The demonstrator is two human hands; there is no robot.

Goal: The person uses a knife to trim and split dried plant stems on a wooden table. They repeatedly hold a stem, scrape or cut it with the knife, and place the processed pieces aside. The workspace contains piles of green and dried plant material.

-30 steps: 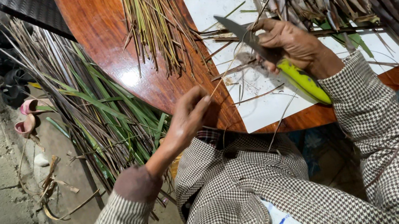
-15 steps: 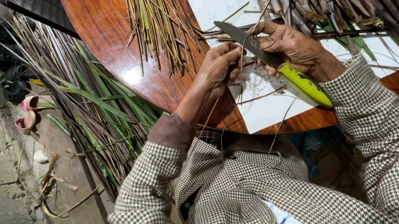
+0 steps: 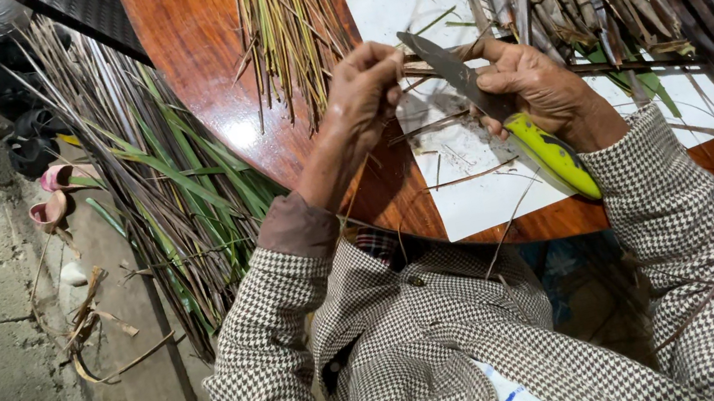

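Right hand (image 3: 542, 85) clenched around yellow-green knife handle (image 3: 553, 156), grey blade (image 3: 452, 71) up; left hand (image 3: 363, 97) pinching thin stalk (image 3: 437, 69) against blade, above white sheet (image 3: 482, 188) on round wooden table (image 3: 194, 53).

no packages, labels, signs or screens visible.

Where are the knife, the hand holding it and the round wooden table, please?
knife (image 3: 452, 71), head view, on the grey blade.
right hand (image 3: 537, 85), head view, on its back.
wooden table (image 3: 197, 43), head view, on bare polished top.
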